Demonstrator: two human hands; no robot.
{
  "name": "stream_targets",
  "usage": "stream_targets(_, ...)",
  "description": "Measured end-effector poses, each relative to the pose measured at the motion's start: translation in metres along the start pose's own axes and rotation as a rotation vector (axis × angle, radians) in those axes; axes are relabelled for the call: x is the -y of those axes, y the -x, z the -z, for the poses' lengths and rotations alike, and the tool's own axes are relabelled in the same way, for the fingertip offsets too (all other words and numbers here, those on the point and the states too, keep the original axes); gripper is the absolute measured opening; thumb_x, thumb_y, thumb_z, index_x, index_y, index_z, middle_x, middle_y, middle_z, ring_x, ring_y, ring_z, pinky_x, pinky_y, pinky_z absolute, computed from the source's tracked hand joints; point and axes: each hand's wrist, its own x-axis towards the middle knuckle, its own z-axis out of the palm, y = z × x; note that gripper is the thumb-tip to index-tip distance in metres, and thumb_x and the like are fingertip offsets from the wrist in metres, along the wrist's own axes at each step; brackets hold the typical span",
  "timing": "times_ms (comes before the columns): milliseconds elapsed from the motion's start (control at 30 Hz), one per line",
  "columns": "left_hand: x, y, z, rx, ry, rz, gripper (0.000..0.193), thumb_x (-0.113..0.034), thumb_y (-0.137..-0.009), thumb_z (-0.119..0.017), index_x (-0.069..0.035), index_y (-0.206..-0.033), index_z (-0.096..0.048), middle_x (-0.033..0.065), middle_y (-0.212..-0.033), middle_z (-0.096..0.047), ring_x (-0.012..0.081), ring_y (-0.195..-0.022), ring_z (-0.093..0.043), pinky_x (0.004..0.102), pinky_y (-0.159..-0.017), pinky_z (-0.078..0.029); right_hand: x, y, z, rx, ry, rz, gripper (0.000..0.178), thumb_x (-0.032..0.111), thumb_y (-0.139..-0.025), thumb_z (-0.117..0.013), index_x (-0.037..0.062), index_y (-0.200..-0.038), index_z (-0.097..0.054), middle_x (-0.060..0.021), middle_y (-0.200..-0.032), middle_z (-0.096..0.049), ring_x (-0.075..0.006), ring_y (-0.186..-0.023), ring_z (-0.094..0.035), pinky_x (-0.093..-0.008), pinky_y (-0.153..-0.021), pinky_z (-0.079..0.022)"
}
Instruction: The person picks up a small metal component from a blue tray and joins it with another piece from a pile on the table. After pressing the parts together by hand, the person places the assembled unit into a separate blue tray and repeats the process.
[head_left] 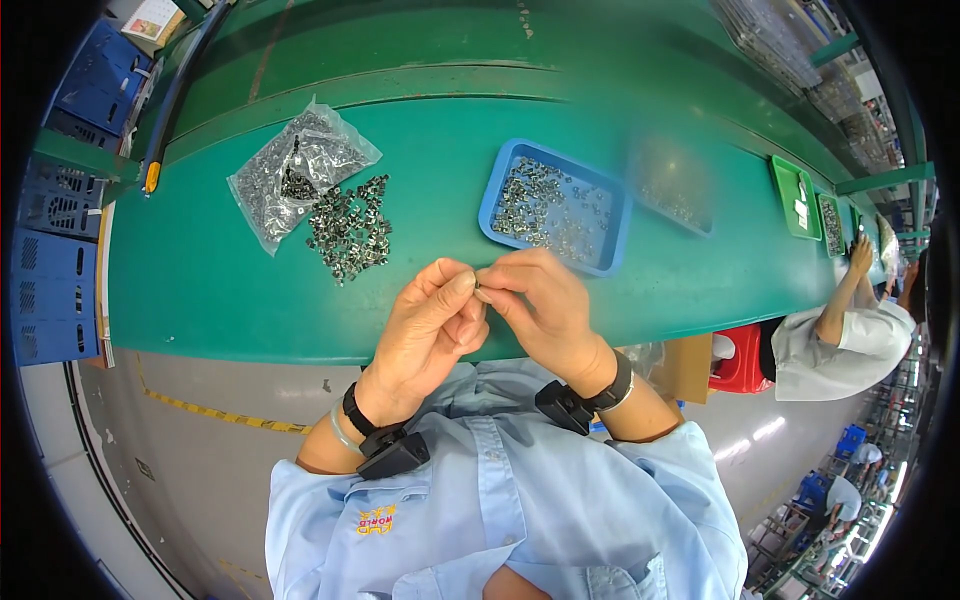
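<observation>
My left hand (436,315) and my right hand (540,302) meet above the front edge of the green table (425,185). Thumbs and forefingers of both pinch one tiny dark metal part (477,284), mostly hidden by the fingertips. Ahead and to the left lies a loose pile of small black-and-silver metal parts (350,228), spilling beside a clear plastic bag (270,185) full of similar pieces. Just beyond my right hand stands a blue tray (487,215) with many small shiny metal parts (530,195) in it, heaped mostly at its left side.
Right of the blue tray is a blurred clear tray (680,190) with small parts. Farther right stands a green tray (797,195). A co-worker in a white shirt (850,345) sits at the table's right end, near a red stool (740,362). Blue crates (55,290) stack at the left.
</observation>
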Motion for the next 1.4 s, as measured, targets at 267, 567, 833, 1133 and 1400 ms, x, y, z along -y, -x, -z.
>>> stream_targets(267,-0.007,0.004,-0.012,-0.031,-0.031,0.019,0.013,-0.019,-0.093,-0.053,-0.007,-0.094,-0.054,0.0039,-0.068,-0.055,0.0107,-0.051,-0.045,0.0249,-0.045,-0.033,-0.002,0.001,0.001,-0.007,-0.035,-0.008,0.017,0.003,-0.074,-0.07,0.0061,-0.088,-0.062,-0.007,-0.085,-0.062,-0.0213,-0.077,-0.058,-0.0307,-0.066,-0.046)
stream_targets(567,-0.001,0.003,-0.003,0.131,0.089,0.04,0.014,-0.021,-0.093,-0.053,-0.007,-0.097,-0.054,0.0042,-0.072,-0.057,0.0109,-0.053,-0.047,0.0252,-0.046,-0.033,0.004,0.0,0.004,0.02,-0.189,-0.083,0.016,0.003,-0.075,-0.069,0.0057,-0.089,-0.062,-0.0076,-0.086,-0.062,-0.0207,-0.078,-0.058,-0.0302,-0.068,-0.046)
stream_targets(833,-0.007,0.007,-0.011,0.062,-0.063,-0.006,0.013,-0.02,-0.093,-0.052,-0.007,-0.097,-0.054,0.0035,-0.073,-0.058,0.0111,-0.053,-0.048,0.025,-0.047,-0.034,0.006,-0.001,0.002,0.006,-0.122,-0.037,0.017,0.002,-0.075,-0.069,0.0053,-0.09,-0.062,-0.0078,-0.085,-0.062,-0.0213,-0.077,-0.058,-0.0302,-0.066,-0.046)
stream_targets(1133,-0.011,0.008,-0.014,0.05,-0.026,0.054,0.016,-0.022,-0.093,-0.052,-0.007,-0.093,-0.054,0.004,-0.071,-0.058,0.0119,-0.053,-0.048,0.0257,-0.047,-0.035,0.005,-0.001,0.005,0.011,-0.074,0.036,0.018,0.001,-0.073,-0.069,0.0044,-0.089,-0.061,-0.0083,-0.084,-0.062,-0.023,-0.075,-0.058,-0.0313,-0.065,-0.047)
stream_targets(1400,-0.017,0.01,-0.015,0.058,-0.045,0.109,0.017,-0.023,-0.093,-0.052,-0.006,-0.09,-0.053,0.0055,-0.07,-0.058,0.0124,-0.052,-0.049,0.0266,-0.047,-0.036,0.004,-0.001,0.006,0.036,-0.07,0.093,0.021,0.001,-0.071,-0.07,0.0044,-0.088,-0.059,-0.0087,-0.082,-0.061,-0.0244,-0.073,-0.058,-0.0325,-0.064,-0.047)
